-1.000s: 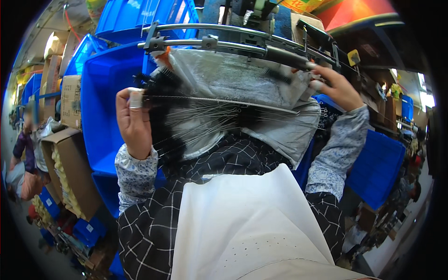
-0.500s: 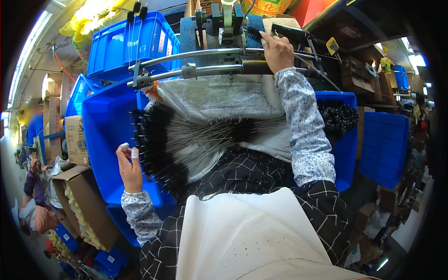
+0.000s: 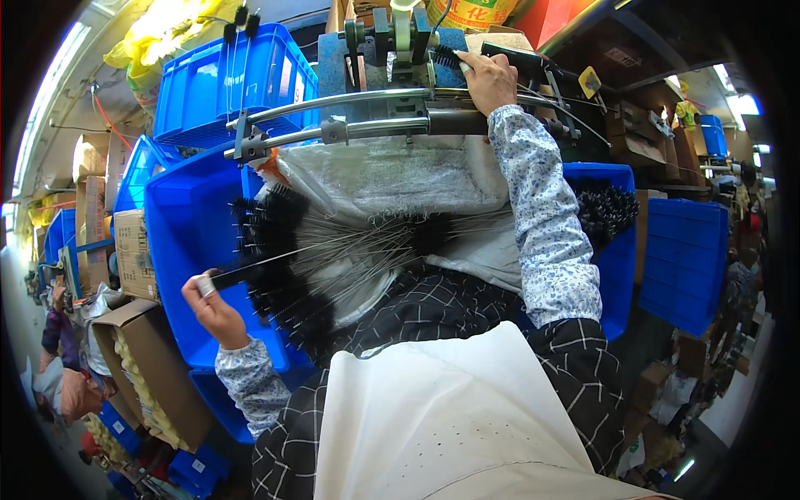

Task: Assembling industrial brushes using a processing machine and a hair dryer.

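Observation:
A bundle of black tube brushes with thin wire stems (image 3: 275,229) lies across my lap, bristle ends to the left. My left hand (image 3: 215,312) is closed on the bristle end of one tube brush (image 3: 229,277), whose wire stretches right over the bundle. My right hand (image 3: 492,83) is up at the blue machine (image 3: 332,77), beyond the steel rods. Its fingers pinch another black-bristled brush (image 3: 446,57), bristles pointing left toward the machine's middle. The stem of that brush is partly hidden by my hand.
Two parallel steel rods (image 3: 375,127) run across in front of the machine. Blue bins (image 3: 179,225) flank my lap; the right side holds more black brushes (image 3: 607,208). A blue crate (image 3: 229,87) stands back left. Cartons (image 3: 154,367) and another person (image 3: 71,387) are far left.
My left hand has moved slightly left and downward and now draws one brush out from the bundle. My right hand and its brush have shifted a little left.

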### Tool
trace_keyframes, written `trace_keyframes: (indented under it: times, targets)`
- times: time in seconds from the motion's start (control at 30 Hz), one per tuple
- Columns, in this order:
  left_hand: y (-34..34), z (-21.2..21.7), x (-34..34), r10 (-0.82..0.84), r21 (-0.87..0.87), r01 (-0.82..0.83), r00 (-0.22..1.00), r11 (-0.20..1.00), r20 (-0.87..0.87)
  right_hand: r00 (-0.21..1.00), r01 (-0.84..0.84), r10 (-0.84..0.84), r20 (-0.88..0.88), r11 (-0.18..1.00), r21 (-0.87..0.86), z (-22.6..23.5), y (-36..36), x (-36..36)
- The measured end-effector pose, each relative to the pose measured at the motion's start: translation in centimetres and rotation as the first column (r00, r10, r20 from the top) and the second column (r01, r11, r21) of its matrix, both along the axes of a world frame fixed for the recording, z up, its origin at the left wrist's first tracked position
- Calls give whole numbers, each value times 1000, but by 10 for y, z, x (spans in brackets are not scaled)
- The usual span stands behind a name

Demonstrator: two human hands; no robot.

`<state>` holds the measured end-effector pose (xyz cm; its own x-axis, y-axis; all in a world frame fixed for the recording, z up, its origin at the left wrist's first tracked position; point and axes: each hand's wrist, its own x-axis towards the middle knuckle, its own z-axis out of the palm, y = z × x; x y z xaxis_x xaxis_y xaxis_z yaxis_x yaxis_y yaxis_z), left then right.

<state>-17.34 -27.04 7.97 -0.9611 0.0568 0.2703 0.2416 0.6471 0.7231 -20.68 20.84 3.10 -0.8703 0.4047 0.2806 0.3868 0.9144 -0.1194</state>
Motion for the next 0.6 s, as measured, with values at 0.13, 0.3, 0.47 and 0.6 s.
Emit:
trace_keyframes:
  times: [0.13,0.3,0.47,0.6]
  targets:
    - [-9,26,-12,131,67,-116,937,991,-323,1000,-11,8,26,991,130,-10,18,-13]
    - [-42,53,-12,384,48,-427,752,903,-535,992,-118,124,-39,985,129,-20,27,-14]
    - [-40,39,-8,162,-217,-390,738,895,-655,982,185,-187,29,981,52,-2,15,14]
    - [-15,33,-18,365,352,-244,868,904,-336,983,90,-115,-144,981,-170,-18,25,12]
